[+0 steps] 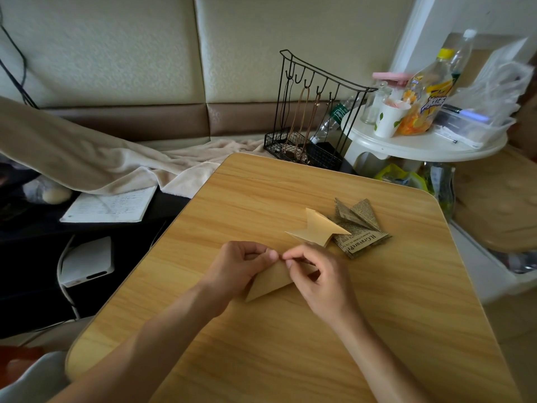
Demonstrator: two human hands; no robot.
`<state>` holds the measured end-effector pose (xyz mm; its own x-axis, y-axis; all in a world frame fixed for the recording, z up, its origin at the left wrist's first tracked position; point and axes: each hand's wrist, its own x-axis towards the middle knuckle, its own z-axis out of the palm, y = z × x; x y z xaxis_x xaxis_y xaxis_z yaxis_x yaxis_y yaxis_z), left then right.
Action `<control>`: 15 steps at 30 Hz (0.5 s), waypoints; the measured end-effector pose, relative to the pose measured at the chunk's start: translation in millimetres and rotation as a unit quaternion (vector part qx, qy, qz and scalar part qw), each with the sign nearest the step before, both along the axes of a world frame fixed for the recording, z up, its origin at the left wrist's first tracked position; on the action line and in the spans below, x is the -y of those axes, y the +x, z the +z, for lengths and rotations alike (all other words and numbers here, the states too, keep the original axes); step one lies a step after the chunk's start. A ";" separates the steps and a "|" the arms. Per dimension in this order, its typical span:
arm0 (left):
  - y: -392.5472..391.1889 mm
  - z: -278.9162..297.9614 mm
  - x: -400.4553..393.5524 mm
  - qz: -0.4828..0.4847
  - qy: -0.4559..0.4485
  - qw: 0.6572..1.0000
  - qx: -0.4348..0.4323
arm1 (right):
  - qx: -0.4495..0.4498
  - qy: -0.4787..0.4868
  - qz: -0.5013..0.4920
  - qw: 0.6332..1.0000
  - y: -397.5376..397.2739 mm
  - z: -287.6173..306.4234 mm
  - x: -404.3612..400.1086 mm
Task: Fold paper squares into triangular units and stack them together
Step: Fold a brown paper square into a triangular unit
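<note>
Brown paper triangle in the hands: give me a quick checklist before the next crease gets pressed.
1. Both hands on the piece: ok, left hand and right hand pinch the brown paper triangle at its top corner.
2. Piece supported: ok, its lower corner rests on the wooden table.
3. Edges aligned: cannot tell, fingers cover the corner.
4. Finished units clear of the work: ok, the folded tan unit and newsprint units lie apart, beyond the hands.
5. Free table in front: ok.
</note>
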<state>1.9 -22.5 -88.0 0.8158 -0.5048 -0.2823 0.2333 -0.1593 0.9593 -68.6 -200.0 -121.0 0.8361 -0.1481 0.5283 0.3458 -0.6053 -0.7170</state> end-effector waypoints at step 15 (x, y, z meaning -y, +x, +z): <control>-2.6 1.8 2.9 0.017 0.006 1.000 0.001 | -0.086 0.151 0.002 0.985 1.1 -6.6 2.2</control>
